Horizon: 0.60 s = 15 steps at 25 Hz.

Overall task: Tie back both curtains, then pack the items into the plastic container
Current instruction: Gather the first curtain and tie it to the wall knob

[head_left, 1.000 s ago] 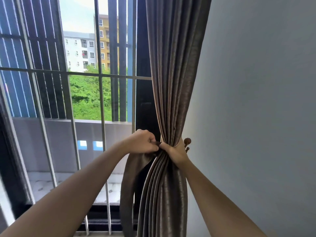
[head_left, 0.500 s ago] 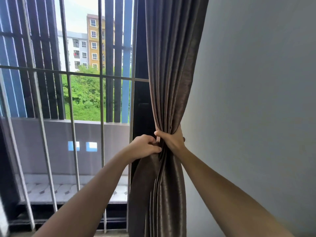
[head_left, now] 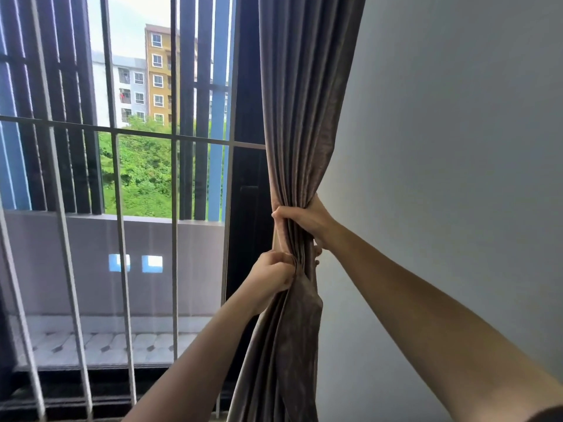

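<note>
While the right hand (head_left: 304, 220) clasps the gathered curtain (head_left: 304, 117), the left hand (head_left: 271, 278) pinches its folds just below. Window bars (head_left: 118, 239) stand to its left, a wall (head_left: 457, 147) to its right.

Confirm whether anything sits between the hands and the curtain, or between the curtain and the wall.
Nothing visible. The right hand grips the gathered curtain, and the left hand pinches its folds just below. The curtain hangs right beside the wall; no tie-back fitting shows in this view.

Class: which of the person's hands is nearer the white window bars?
Left. The left hand grips the curtain on its window side, toward the window bars; the right hand clasps it higher, on the wall side.
</note>
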Motion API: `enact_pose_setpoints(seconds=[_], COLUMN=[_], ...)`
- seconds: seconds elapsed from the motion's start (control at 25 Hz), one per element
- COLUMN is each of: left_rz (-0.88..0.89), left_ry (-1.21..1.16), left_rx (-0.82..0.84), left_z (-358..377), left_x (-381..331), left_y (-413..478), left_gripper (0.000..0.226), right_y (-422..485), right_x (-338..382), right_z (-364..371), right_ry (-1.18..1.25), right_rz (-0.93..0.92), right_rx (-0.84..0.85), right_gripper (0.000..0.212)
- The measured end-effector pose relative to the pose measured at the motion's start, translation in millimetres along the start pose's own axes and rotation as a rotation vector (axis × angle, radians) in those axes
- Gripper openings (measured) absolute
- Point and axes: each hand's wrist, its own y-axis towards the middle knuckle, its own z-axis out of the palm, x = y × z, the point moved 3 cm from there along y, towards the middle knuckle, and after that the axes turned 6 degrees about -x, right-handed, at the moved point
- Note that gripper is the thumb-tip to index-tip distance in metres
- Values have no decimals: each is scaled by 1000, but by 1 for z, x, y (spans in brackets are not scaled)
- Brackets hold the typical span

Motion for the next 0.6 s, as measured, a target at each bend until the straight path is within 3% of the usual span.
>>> enact_pose_setpoints(seconds=[0.16, 0.32, 0.4, 0.6], left_rz=[35, 199, 193, 235], left_ry=[81, 666, 793, 463], left_rx=[-113, -427, -501, -555], left_z=[5, 4, 8, 20], left_x=[5, 5, 11, 22], left_y=[-1, 13, 21, 19], left_gripper=[12, 38, 49, 50], right_y=[1, -1, -2, -3], right_x=[0, 5, 7, 5], right_z=[4, 11, 11, 13], right_ry=[35, 46, 66, 84], right_rz=[46, 59, 67, 73], right_rx=[8, 29, 2, -29], right_gripper=[91, 96, 95, 92])
